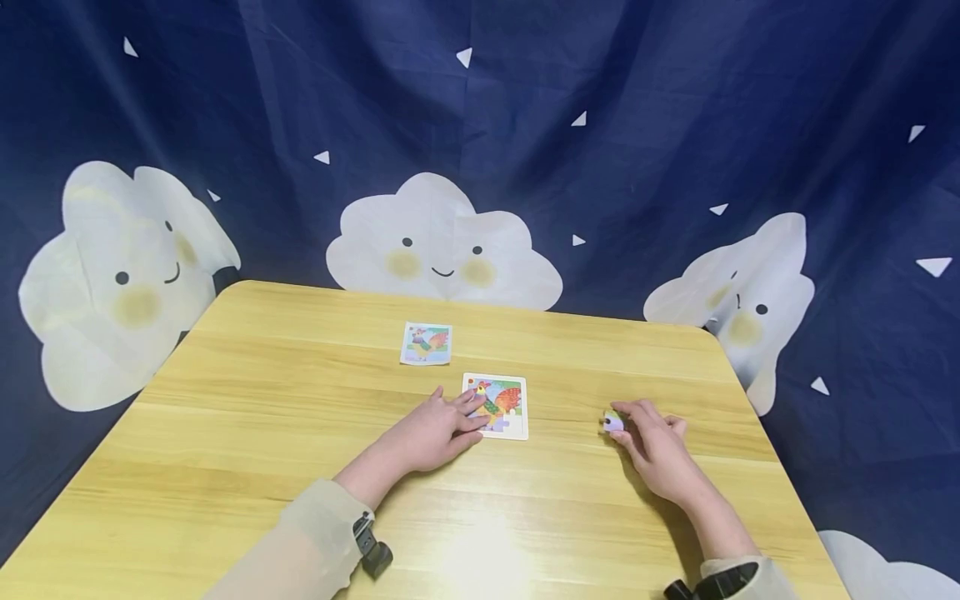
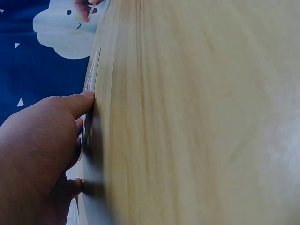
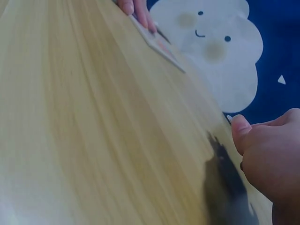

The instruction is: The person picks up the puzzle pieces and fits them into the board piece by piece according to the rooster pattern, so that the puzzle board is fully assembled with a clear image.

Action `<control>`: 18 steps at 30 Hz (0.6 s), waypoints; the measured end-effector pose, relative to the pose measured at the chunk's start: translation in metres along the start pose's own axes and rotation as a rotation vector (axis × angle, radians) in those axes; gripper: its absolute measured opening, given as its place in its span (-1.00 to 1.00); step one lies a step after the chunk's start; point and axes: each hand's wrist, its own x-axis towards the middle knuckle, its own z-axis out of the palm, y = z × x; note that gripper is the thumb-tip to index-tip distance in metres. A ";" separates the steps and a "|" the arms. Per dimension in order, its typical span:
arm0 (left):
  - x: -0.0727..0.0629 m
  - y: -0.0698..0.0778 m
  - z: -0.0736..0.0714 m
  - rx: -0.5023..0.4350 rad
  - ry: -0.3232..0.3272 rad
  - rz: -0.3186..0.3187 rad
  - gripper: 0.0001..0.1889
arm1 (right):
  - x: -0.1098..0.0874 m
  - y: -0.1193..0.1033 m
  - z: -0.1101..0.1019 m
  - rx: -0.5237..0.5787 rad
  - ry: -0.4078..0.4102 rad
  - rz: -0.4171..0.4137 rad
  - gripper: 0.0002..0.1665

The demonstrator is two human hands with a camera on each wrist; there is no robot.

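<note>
A square rooster jigsaw puzzle (image 1: 510, 400) in a white frame lies on the table in the head view, with a white patch showing at its lower right. My left hand (image 1: 431, 433) rests its outstretched fingers on the puzzle's left side, hiding part of the picture. Off to the right, my right hand (image 1: 658, 450) pinches a small lilac puzzle piece (image 1: 612, 422) between thumb and fingers, low over the tabletop. In the left wrist view, the puzzle's edge (image 2: 96, 63) appears under the left fingers. The right wrist view shows the thumb (image 3: 240, 131) against the piece, which is mostly hidden.
Behind and left of the puzzle lies a small paper card (image 1: 427, 344) printed with the same rooster. The wooden table (image 1: 300, 358) meets a dark blue curtain (image 1: 465, 108) with white clouds along its far edge.
</note>
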 end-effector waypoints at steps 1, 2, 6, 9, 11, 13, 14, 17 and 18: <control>0.000 0.000 0.000 0.000 -0.002 0.000 -0.59 | 0.001 -0.002 0.000 0.009 -0.003 -0.003 -0.51; 0.000 0.000 0.000 0.000 -0.004 0.001 -0.58 | 0.003 -0.004 0.001 0.020 -0.005 -0.007 -0.50; 0.000 0.000 0.000 0.002 -0.005 0.000 -0.58 | 0.010 -0.011 0.003 0.045 -0.010 -0.033 -0.49; 0.000 0.000 -0.001 -0.001 -0.002 -0.001 -0.59 | 0.015 -0.016 0.005 0.058 -0.009 -0.054 -0.49; 0.000 0.001 -0.001 -0.002 0.000 -0.002 -0.59 | 0.018 -0.019 0.006 0.067 -0.008 -0.066 -0.49; 0.000 0.001 -0.001 -0.003 0.002 -0.004 -0.59 | 0.020 -0.022 0.008 0.077 -0.012 -0.074 -0.49; 0.000 0.001 -0.001 -0.002 0.002 -0.005 -0.59 | 0.021 -0.023 0.009 0.082 -0.016 -0.075 -0.49; 0.000 0.001 0.000 -0.001 -0.001 -0.009 -0.59 | 0.023 -0.027 0.012 0.097 -0.031 -0.077 -0.49; 0.000 0.001 0.000 -0.002 -0.002 -0.010 -0.59 | 0.024 -0.029 0.013 0.100 -0.038 -0.075 -0.49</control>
